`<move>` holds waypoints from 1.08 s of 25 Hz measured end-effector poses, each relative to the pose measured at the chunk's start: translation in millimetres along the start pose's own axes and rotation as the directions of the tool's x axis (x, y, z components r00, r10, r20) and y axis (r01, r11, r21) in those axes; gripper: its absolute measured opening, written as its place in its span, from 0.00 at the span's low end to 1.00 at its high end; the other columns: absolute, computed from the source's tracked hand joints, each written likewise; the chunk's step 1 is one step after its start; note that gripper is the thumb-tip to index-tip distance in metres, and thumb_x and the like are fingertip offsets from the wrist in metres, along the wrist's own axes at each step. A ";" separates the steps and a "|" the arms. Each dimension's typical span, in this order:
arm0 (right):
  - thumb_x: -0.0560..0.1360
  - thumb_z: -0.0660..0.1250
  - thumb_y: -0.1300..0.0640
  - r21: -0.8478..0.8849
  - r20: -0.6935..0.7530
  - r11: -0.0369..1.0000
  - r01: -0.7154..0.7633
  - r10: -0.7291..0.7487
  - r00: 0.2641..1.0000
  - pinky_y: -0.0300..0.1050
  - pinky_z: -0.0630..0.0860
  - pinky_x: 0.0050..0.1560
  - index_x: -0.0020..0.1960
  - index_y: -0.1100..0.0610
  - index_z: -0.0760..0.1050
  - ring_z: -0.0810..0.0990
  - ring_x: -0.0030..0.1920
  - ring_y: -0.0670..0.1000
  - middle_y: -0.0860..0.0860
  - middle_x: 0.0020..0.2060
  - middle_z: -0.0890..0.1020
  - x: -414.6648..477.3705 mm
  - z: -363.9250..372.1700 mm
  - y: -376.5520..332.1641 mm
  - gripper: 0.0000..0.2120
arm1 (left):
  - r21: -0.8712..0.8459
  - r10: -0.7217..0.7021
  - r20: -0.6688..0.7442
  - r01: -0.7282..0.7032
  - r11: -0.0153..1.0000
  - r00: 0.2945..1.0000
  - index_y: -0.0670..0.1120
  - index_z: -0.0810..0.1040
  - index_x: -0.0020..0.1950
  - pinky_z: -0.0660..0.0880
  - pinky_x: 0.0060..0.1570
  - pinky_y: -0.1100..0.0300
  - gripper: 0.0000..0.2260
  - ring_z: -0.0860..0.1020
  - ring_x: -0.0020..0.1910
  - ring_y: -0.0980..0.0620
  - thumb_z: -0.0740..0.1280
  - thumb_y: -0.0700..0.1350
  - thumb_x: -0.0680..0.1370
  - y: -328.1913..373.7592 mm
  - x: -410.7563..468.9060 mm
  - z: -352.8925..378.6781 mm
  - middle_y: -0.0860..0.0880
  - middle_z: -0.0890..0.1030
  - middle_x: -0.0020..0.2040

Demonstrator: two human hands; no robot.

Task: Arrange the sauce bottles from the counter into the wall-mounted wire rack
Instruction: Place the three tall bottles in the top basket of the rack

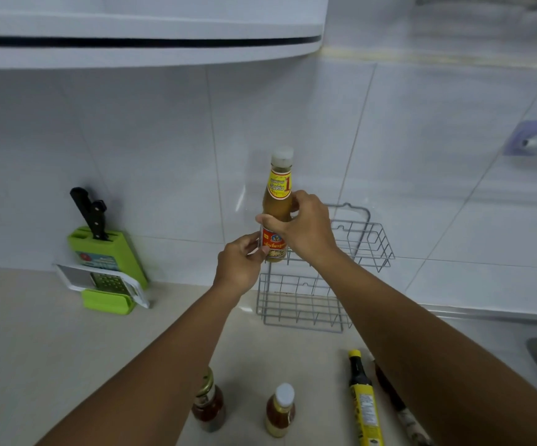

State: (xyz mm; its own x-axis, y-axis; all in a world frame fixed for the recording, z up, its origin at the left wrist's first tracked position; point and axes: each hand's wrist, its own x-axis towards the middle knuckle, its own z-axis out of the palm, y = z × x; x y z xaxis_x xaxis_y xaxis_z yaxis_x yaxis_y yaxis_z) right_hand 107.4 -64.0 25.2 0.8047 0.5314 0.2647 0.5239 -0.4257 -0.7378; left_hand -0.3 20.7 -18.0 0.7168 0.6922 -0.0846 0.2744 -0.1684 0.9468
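Hanging on the tiled wall just behind and below the fingers, the wire rack [305, 304] shows two tiers, and both look bare of bottles as far as the arms let me see. Nearer than the fingers, the worktop [35, 333] carries four bottles that wait their turn: a tall dark bottle with a yellow label [364, 403], a dark bottle [389, 394] partly hidden under the right forearm, a red sauce bottle with a gold lid [208, 407] and a small amber bottle with a white cap [280, 413]. Well to the left of the fingers stands a green knife block [109, 255] with a grater [106, 281] leaning at its foot.

Held upright in the air at the upper tier's left end is the yellow-labelled sauce bottle [277, 204]. The right hand [302, 230] has its fingers wrapped around the bottle's middle; the left hand [240, 262] pinches its lower part at the label.

By my judgement the task is barely begun: the first bottle is about to go in, and four remain.
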 end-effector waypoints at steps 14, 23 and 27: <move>0.72 0.77 0.46 0.017 0.067 1.000 -0.002 0.001 0.998 0.43 0.75 0.55 0.71 0.53 0.73 0.77 0.54 0.48 0.52 0.59 0.78 -37.4 -48.7 38.6 0.31 | 0.442 -0.262 0.446 0.044 0.896 0.856 0.46 0.80 0.60 0.78 0.62 0.49 0.13 0.80 0.60 0.43 0.66 0.51 0.80 42.6 -39.1 27.8 0.43 0.81 0.64; 0.74 0.69 0.60 -0.040 -0.120 0.940 -0.338 0.331 0.936 0.47 0.81 0.51 0.53 0.55 0.82 0.79 0.42 0.46 0.50 0.43 0.82 -163.0 -83.8 207.2 0.08 | 0.531 -0.349 0.516 0.027 0.847 0.782 0.38 0.70 0.72 0.78 0.52 0.52 0.19 0.76 0.51 0.44 0.61 0.39 0.81 -20.0 -80.5 183.6 0.38 0.77 0.66; 0.73 0.71 0.48 -0.294 0.132 0.784 -0.548 0.601 0.788 0.52 0.78 0.63 0.67 0.53 0.74 0.80 0.61 0.56 0.54 0.61 0.78 -208.4 -86.7 266.7 0.24 | 0.602 -0.468 0.406 0.155 0.783 0.785 0.39 0.70 0.68 0.77 0.50 0.50 0.20 0.78 0.56 0.40 0.66 0.45 0.78 -87.5 -109.9 224.0 0.38 0.77 0.63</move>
State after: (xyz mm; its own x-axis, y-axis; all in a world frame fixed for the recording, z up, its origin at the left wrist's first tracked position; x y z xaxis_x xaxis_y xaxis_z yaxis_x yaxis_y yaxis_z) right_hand 103.6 -351.8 -172.9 0.9122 0.2602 -0.3167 0.0518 -0.8396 -0.5408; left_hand 40.5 -197.8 -161.1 0.6946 0.3377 -0.6352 0.7122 -0.4472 0.5411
